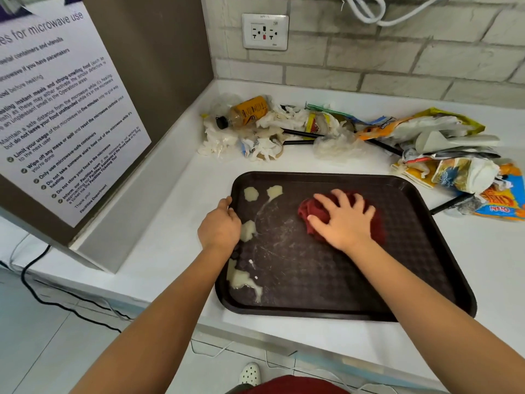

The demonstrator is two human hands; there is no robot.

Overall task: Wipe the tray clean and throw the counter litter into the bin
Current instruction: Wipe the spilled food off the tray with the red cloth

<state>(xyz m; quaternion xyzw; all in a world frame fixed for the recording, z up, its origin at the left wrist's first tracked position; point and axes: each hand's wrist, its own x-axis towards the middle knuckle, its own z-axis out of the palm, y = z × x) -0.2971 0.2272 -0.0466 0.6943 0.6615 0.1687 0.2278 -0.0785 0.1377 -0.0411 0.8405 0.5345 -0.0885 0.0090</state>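
Wiping under way: right hand (345, 220) presses a red cloth (377, 223), fingers spread, mid-tray (426, 251); left hand (220, 227) grips the rim. 4 pale spills (250, 193) remain; litter (326, 129) lies uncollected on the counter (176, 223); no bin visible

Right hand (345, 220): pressing red cloth (377, 223) flat on tray (426, 251)
Left hand (220, 227): holding tray's left rim
Litter (321, 129): piled on bench (176, 211) behind tray

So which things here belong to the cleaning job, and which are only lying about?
Job: tray, red cloth under right hand, spills, litter pile, left hand gripping the tray edge.
Lying about: microwave sign, wall socket, white cable.
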